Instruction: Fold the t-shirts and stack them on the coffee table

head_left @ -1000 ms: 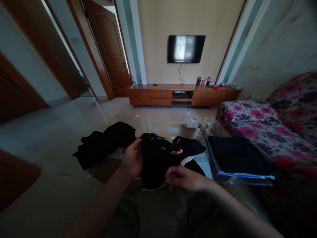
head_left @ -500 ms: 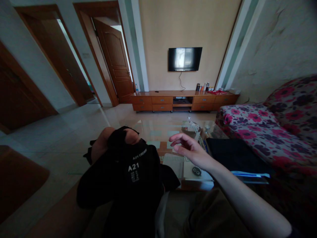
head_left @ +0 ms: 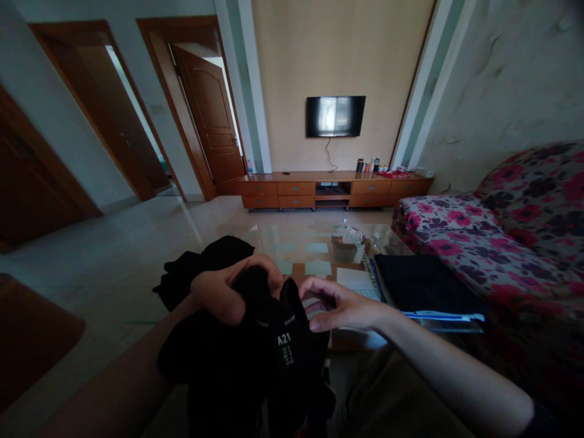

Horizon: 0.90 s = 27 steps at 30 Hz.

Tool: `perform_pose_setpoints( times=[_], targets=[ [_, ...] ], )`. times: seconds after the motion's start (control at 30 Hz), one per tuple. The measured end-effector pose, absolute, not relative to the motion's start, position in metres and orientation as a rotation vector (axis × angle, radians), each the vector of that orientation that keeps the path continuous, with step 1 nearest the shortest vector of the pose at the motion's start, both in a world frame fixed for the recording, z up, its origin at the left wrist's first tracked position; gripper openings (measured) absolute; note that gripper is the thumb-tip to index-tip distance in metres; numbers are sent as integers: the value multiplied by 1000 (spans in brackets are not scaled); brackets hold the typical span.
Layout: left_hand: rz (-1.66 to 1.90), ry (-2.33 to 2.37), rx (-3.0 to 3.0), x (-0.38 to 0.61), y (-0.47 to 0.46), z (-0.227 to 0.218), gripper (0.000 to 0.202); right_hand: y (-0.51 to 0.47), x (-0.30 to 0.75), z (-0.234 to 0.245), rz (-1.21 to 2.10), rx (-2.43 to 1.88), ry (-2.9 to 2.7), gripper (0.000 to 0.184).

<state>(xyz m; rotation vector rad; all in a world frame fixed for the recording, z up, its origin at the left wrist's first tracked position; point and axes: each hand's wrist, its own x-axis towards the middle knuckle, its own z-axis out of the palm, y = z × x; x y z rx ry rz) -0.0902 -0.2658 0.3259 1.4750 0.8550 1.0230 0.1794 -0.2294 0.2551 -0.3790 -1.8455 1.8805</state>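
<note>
A black garment with a white "A21" print inside hangs in dark folds before me, its lower part lost in shadow. My left hand is closed on its upper part, fabric bunched between thumb and fingers. A further dark fold of cloth spreads out beyond the left wrist. My right hand is at the garment's right edge, fingers curved and thumb apart from them. Its fingertips are close to the fabric; whether they touch it I cannot tell.
Ahead is a glass-topped table. On its right lies a folded dark cloth, with a blue-and-white strip at its front edge. A flowered sofa stands right; a low wooden cabinet lies beyond.
The left hand has turned and shifted right and down with the garment, taking the "A21" print along. The right hand has lowered to the garment's edge. The view has tilted slightly.
</note>
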Motion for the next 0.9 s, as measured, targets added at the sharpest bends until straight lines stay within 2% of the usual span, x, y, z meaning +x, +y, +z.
perform_pose_setpoints(
  times=[0.07, 0.1, 0.2, 0.23, 0.4, 0.57, 0.67, 0.8, 0.9],
  targets=[
    [720, 672, 1463, -82, -276, 331, 60, -233, 178, 260, 1770, -364, -1918, 72],
    [618, 624, 1463, -79, -281, 334, 60, -234, 176, 263, 1720, -350, -1981, 72],
    [589, 660, 1494, -78, -290, 345, 52, -235, 174, 269, 1668, -302, -2156, 36],
    [597, 691, 1510, -81, -289, 348, 48, -234, 177, 271, 1661, -316, -2192, 31],
    [603, 895, 1703, -106, -256, 353, 26, -213, 212, 272, 1342, -655, -2211, 28],
    [777, 1282, 2076, -137, -217, 329, 13, -200, 256, 288, 1010, -927, -1948, 26],
    [746, 1408, 2345, -151, -205, 310, 24, -204, 266, 308, 1012, -965, -1929, 28],
    [791, 1530, 2523, -158, -199, 297, 28, -213, 270, 330, 1254, -932, -2129, 35],
    [850, 1625, 2517, -158, -196, 293, 30, -212, 280, 335, 1288, -969, -2322, 22]
  ],
)
